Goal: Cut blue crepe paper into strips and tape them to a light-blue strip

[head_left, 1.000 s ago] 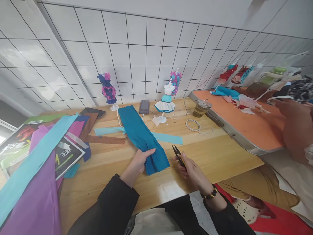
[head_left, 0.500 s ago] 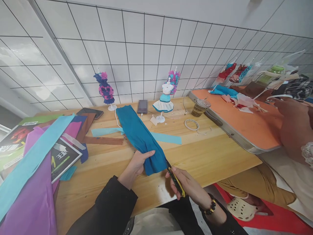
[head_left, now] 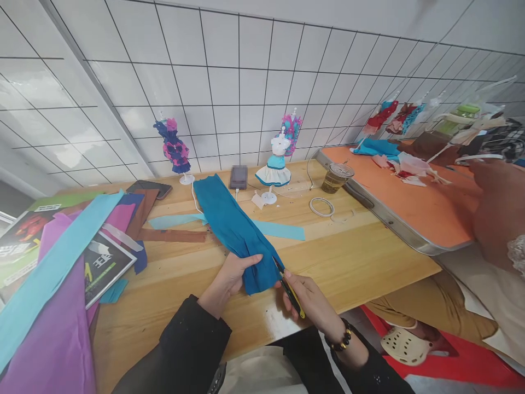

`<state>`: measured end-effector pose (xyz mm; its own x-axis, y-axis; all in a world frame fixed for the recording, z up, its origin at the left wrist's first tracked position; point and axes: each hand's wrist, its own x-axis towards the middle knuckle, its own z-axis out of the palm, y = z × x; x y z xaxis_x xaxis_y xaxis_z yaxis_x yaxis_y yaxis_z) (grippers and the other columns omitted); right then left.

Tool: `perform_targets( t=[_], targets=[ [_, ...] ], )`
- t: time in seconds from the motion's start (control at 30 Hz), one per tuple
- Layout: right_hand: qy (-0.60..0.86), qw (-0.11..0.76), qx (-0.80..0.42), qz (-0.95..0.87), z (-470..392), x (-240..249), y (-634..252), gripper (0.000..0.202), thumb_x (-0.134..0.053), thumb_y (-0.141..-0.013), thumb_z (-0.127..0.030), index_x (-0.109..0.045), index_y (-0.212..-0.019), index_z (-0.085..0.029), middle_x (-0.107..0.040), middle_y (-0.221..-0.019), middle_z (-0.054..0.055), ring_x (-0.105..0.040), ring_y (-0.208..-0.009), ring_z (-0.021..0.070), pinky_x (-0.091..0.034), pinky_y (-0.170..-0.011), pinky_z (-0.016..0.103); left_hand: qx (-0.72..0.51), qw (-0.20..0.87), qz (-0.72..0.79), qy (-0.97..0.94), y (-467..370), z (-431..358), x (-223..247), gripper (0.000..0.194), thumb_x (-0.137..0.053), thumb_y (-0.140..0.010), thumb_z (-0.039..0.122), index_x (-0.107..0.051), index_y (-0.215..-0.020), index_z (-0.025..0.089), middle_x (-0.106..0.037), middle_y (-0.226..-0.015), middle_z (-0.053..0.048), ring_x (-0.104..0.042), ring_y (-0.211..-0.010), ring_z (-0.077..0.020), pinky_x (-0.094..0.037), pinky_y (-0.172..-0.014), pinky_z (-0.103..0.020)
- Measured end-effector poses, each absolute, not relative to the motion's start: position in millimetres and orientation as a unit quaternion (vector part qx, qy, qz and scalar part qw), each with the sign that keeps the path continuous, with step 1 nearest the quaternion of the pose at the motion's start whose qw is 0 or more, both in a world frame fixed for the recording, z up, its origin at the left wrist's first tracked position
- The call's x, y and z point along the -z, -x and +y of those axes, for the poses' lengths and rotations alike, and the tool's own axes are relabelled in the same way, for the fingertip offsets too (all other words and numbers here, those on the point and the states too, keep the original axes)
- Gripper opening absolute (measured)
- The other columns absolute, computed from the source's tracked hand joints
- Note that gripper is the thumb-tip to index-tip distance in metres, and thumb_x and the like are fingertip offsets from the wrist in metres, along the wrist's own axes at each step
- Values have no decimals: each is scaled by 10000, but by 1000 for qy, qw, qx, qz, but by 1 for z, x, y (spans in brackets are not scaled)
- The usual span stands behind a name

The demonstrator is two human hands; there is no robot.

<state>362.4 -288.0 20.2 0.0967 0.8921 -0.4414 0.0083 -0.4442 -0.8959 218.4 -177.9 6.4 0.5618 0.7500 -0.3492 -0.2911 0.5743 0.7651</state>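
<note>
My left hand [head_left: 230, 275] pinches the near end of a long teal crepe paper strip [head_left: 229, 219], thumb on top and fingers beneath. The strip runs away from me over the table. In my right hand [head_left: 305, 293] is a pair of black and yellow scissors [head_left: 290, 290]. Their blades lie at the strip's right edge, near its lower end, over the teal paper. Under the teal strip a light blue paper strip [head_left: 281, 230] lies crosswise, with a brown strip [head_left: 176, 236] to its left.
Colored paper sheets [head_left: 61, 295] and magazines [head_left: 110, 268] pile up on the left. Small dressed dress forms [head_left: 274, 164] stand by the tiled wall, near a power bank [head_left: 238, 177], a tape roll [head_left: 321, 207] and a cup [head_left: 337, 178]. A person sits at the orange table [head_left: 414, 208] to the right.
My right hand has moved the scissors slightly up and left, so their blades now reach over the teal strip's edge. My left hand keeps its grip.
</note>
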Motion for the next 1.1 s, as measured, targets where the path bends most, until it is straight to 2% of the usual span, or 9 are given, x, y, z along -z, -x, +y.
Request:
perform_targets(
  t=[0.3,0.53,0.7,1.1],
  targets=[
    [664,380,-543,-347,-291,-17,-368,578,-393,-754,-667,-578,-656,-129,-517,-429,-13,-440,-314,71,-299,-347,194,-352,796,374,-320,-221,-176,-3,480,-775,-566,199,-608,-1009,120,-649,-1065,-136,-618,-940,-280,-504,-827,-431],
    [663,300,-571,-380,-299,-40,-384,594,-342,-783,-660,-568,-636,-131,-523,-414,-4,-425,-292,69,-296,-337,192,-357,796,377,-313,-221,-176,-5,505,-775,-560,187,-600,-1028,118,-650,-1061,-138,-614,-953,-292,-495,-850,-460],
    [668,319,-557,-376,-300,-57,-395,576,-354,-787,-646,-582,-655,-133,-517,-418,-8,-439,-307,78,-326,-358,206,-355,799,379,-303,-221,-176,-5,513,-780,-550,187,-603,-1027,123,-650,-1060,-138,-613,-957,-298,-487,-859,-471],
    [640,312,-578,-399,-279,-36,-390,609,-323,-799,-646,-592,-633,-127,-505,-393,-14,-420,-283,66,-289,-350,189,-348,795,385,-314,-220,-176,-4,455,-778,-546,204,-620,-962,109,-680,-972,-128,-631,-892,-271,-491,-841,-441]
  ],
)
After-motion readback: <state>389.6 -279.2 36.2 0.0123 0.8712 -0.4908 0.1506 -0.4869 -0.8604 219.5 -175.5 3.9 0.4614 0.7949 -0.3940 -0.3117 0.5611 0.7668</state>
